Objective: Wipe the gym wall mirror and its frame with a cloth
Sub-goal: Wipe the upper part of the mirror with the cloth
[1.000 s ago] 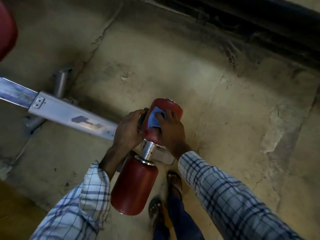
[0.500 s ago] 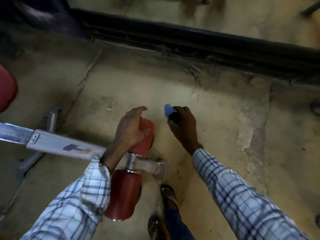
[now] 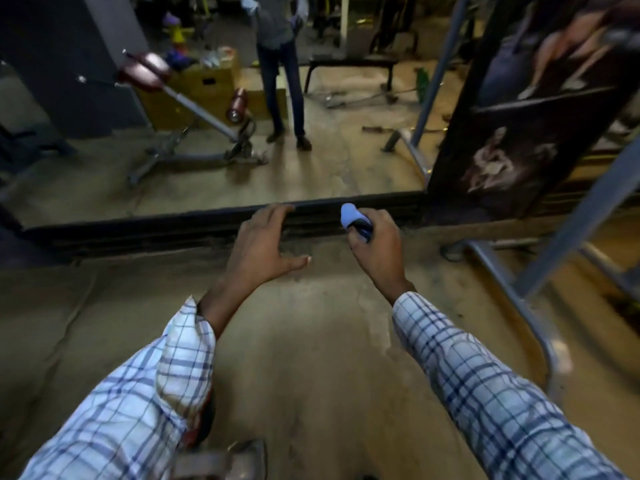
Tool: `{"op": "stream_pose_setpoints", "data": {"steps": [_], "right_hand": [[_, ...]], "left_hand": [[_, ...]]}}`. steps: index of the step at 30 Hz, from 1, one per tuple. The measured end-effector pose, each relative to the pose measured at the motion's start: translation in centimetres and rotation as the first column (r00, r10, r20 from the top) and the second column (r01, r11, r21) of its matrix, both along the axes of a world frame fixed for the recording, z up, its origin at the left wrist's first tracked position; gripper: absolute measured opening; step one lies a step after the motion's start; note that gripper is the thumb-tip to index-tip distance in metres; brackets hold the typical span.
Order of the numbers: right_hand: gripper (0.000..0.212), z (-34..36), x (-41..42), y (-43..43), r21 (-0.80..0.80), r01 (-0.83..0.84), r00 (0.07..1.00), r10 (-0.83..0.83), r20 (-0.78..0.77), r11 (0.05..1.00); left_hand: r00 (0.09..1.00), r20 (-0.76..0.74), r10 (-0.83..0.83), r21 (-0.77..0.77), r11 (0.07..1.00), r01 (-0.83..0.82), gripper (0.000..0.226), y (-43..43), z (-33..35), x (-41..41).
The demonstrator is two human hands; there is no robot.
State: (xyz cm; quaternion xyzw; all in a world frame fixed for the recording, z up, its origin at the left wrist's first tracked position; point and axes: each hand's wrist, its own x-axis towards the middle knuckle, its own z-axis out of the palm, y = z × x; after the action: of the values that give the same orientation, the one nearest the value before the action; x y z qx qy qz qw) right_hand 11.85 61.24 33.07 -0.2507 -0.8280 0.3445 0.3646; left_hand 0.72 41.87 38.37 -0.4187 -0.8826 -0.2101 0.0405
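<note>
Holding a blue cloth (image 3: 349, 215) bunched in its curled fingers, the right hand (image 3: 377, 247) is up in the air. The left hand (image 3: 261, 244) beside it is spread and holds nothing. Just past both runs the dark frame (image 3: 138, 227) of the wall mirror (image 3: 346, 161).

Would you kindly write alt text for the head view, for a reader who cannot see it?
The right hand grips a blue cloth and the left hand is open, both held out toward a mirror with a dark frame.
</note>
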Motion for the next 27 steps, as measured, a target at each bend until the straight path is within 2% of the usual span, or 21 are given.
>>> {"op": "stream_pose_setpoints", "data": {"steps": [5, 14, 22, 27], "right_hand": [[0.033, 8.0, 1.9, 12.1, 0.097, 0.088, 0.996, -0.085, -0.038, 0.991], [0.031, 20.3, 1.2, 29.9, 0.237, 0.168, 0.980, -0.137, -0.142, 0.957], [0.027, 25.9, -6.0, 41.6, 0.333, 0.199, 0.970, -0.136, -0.203, 0.922], [0.032, 28.3, -12.6, 48.8, 0.340, 0.229, 0.959, -0.151, -0.240, 0.912]], "left_hand": [[0.991, -0.108, -0.075, 0.025, 0.997, 0.078, 0.101, 12.0, 8.2, 0.2], [0.937, -0.341, -0.068, 0.101, 0.989, 0.108, 0.110, 29.3, 19.6, -2.0], [0.917, -0.392, -0.072, 0.155, 0.977, 0.143, 0.111, 40.7, 24.3, -10.2], [0.897, -0.433, -0.088, 0.164, 0.971, 0.174, 0.116, 48.6, 26.1, -17.6]]}}
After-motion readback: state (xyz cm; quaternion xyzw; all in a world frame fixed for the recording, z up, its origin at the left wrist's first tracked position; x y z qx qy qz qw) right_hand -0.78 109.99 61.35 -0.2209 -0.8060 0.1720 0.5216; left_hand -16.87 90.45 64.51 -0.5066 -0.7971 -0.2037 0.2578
